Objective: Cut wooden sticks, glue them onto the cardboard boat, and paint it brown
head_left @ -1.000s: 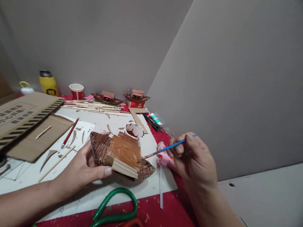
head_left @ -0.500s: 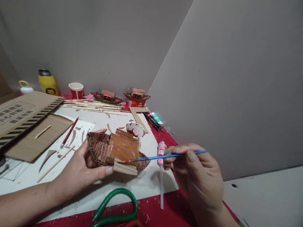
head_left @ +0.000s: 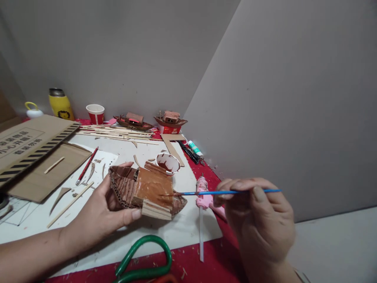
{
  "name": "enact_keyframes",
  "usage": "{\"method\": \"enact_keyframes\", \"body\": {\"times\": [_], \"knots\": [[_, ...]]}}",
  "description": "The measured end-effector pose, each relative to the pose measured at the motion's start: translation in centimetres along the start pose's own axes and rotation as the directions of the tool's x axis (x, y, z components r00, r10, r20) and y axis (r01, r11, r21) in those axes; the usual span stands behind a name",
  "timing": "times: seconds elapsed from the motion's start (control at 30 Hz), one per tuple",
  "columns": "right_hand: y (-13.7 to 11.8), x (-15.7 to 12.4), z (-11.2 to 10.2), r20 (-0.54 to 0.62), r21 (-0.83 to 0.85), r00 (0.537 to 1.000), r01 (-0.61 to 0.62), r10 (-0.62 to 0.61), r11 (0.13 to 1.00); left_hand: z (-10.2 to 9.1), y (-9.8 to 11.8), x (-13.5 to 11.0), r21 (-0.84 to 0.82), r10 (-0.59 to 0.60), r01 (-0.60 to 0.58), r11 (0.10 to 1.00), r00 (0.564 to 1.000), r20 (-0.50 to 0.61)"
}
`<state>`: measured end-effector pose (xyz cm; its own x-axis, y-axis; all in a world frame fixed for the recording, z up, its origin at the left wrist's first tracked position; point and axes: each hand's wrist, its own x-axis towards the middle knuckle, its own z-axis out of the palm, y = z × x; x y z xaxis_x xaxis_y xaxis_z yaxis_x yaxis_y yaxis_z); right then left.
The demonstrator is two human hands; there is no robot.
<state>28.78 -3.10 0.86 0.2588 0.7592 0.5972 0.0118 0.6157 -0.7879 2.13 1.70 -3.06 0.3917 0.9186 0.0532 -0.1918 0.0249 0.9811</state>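
My left hand grips a small cardboard model boat by its left end, thumb along the near side. The boat's hull is painted dark brown, and its roof carries wet-looking orange-brown paint. A strip along the roof's near edge is bare cardboard. Pinched in my right hand is a thin blue paintbrush, its brown-stained bristles over the roof; whether they touch it I cannot tell. Just behind the boat stands a white cup smeared inside with brown paint.
Green-handled scissors lie at the front, a pink glue gun with a clear stick to the right. Cardboard sheets, a red pencil and wooden sticks lie left and behind. Two finished-looking model boats, a paper cup and a yellow bottle stand at the back.
My right hand has moved right with the paintbrush, and its tip has shifted from the roof's near edge up to over the painted roof. The left hand and boat have barely moved.
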Motion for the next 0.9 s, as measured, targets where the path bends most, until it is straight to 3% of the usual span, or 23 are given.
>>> {"method": "enact_keyframes", "body": {"times": [0.2,0.33,0.57,0.77,0.9], "knots": [[0.3,-0.8,0.5,0.162,0.018,0.986,-0.034,0.03,0.999,-0.1,-0.1,-0.3,0.047,0.004,-0.004,0.999,1.0,-0.013],[0.2,-0.5,0.2,0.146,0.01,0.989,0.004,-0.005,1.0,0.0,-0.1,-0.2,0.048,0.006,-0.005,0.999,1.0,-0.021],[-0.1,-0.1,0.1,0.007,0.015,0.998,0.062,-0.062,0.998,0.1,0.2,-0.2,0.051,0.021,-0.021,0.998,1.0,-0.01],[0.0,-1.1,0.5,0.127,0.007,0.992,0.018,-0.019,1.0,0.3,0.2,-0.5,-0.007,0.008,-0.009,1.0,1.0,-0.013],[0.1,-0.9,0.4,0.135,0.011,0.99,0.031,-0.032,0.999,0.9,0.4,-0.6,-0.076,0.03,-0.029,0.997,1.0,0.004]]}}
